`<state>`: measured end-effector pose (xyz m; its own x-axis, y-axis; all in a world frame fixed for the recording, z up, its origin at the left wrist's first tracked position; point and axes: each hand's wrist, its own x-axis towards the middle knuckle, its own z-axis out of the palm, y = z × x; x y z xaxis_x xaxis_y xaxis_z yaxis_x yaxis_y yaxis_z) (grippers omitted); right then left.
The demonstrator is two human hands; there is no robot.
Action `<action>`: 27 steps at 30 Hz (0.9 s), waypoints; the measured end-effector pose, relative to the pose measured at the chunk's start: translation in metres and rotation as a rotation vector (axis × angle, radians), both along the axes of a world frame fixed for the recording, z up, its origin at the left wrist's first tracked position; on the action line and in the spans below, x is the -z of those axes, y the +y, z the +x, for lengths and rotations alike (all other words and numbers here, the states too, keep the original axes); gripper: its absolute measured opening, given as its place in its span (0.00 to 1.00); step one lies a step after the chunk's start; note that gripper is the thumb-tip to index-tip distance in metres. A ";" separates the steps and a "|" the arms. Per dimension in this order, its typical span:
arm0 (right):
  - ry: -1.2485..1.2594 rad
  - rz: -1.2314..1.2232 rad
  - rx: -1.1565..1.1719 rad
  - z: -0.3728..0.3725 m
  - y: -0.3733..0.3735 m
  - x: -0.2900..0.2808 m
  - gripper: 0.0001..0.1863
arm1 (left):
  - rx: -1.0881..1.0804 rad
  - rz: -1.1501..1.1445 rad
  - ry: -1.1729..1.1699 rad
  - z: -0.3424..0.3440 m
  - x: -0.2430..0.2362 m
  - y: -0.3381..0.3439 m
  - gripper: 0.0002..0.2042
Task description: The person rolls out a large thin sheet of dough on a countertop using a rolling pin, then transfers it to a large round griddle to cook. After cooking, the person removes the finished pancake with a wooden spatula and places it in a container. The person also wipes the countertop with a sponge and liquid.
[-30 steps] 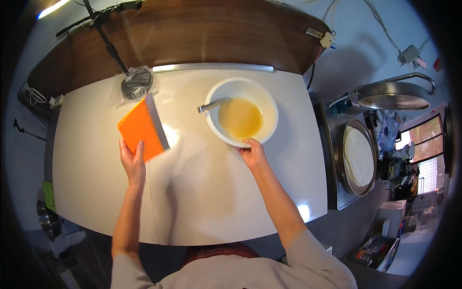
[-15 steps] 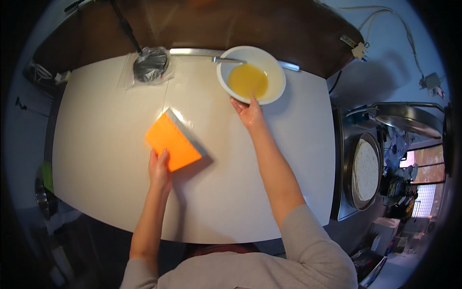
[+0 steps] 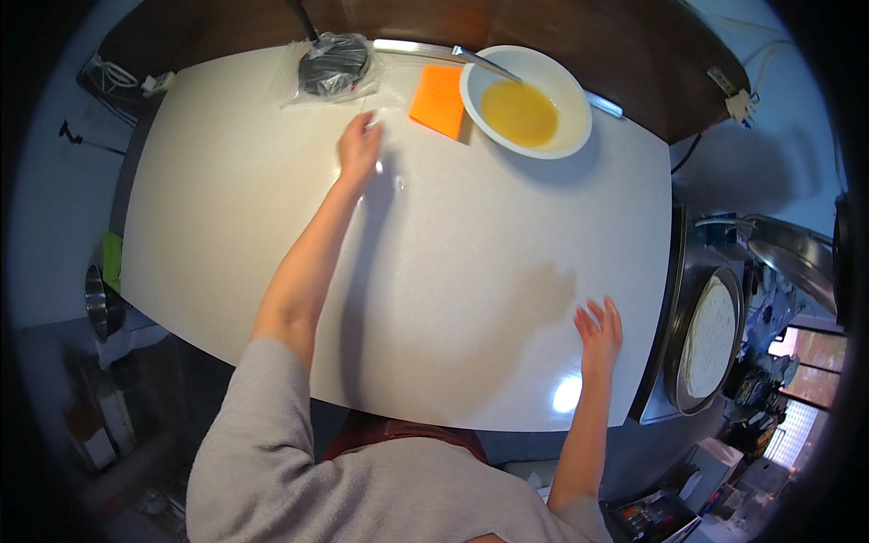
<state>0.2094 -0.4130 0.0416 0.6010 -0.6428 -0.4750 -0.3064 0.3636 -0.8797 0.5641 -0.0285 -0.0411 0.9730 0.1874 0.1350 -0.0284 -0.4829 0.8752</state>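
An orange cloth [image 3: 440, 101] lies flat at the back of the table, against the left side of a white bowl [image 3: 579, 118]. Yellow liquid [image 3: 520, 114] fills the bottom of that bowl, and a metal-handled utensil [image 3: 487, 63] leans over its rim, its lower end hidden in the liquid. My left hand [image 3: 359, 147] hovers over the table left of and nearer than the cloth, empty, with its fingers loosely bent. Far from the bowl, my right hand [image 3: 599, 337] is held near the table's right front, fingers apart and nothing in them.
A black round-based stand [image 3: 333, 65] wrapped in clear plastic stands at the back left. Behind the bowl runs a metal strip [image 3: 418, 49]. Right of the table, a round pan [image 3: 709, 344] holds a pale flat sheet. The white table [image 3: 235, 226] has small wet spots.
The orange cloth has moved from mid-table to beside the bowl, and my left hand has let go of it. My right hand has left the bowl and come back toward me, rightward.
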 end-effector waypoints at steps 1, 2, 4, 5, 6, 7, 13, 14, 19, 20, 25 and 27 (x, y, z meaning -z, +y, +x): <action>0.032 -0.034 0.051 -0.030 -0.006 0.001 0.25 | -0.004 0.205 -0.043 -0.019 0.005 0.021 0.19; 0.069 -0.009 0.151 -0.059 -0.010 0.002 0.24 | 0.009 0.416 -0.058 -0.040 0.010 0.037 0.22; 0.120 0.027 0.252 -0.105 -0.014 0.007 0.22 | 0.015 0.591 -0.019 -0.076 0.022 0.040 0.29; 0.142 0.038 0.282 -0.125 -0.014 0.008 0.21 | 0.050 0.695 -0.025 -0.094 0.027 0.034 0.31; 0.208 0.028 0.389 -0.147 -0.013 0.004 0.21 | 0.111 0.783 -0.040 -0.110 0.032 0.014 0.34; 0.188 0.043 0.414 -0.166 -0.011 0.002 0.21 | 0.220 0.742 -0.044 -0.127 0.034 -0.007 0.37; -0.079 0.031 0.462 -0.236 -0.014 0.001 0.18 | 0.676 0.313 -0.219 -0.210 -0.011 -0.134 0.20; -0.062 0.044 0.531 -0.255 -0.015 -0.004 0.16 | 0.708 0.261 -0.204 -0.231 -0.027 -0.151 0.18; -0.071 0.031 0.733 -0.355 -0.035 -0.011 0.12 | 0.856 0.184 -0.162 -0.314 -0.078 -0.226 0.10; -0.067 0.024 0.800 -0.378 -0.040 -0.008 0.11 | 0.876 0.155 -0.211 -0.330 -0.084 -0.241 0.08; -0.078 0.044 0.961 -0.502 -0.055 0.023 0.13 | 0.960 0.127 -0.349 -0.392 -0.085 -0.298 0.07; 0.027 0.049 0.973 -0.554 -0.067 0.038 0.14 | 0.985 0.148 -0.341 -0.424 -0.078 -0.323 0.07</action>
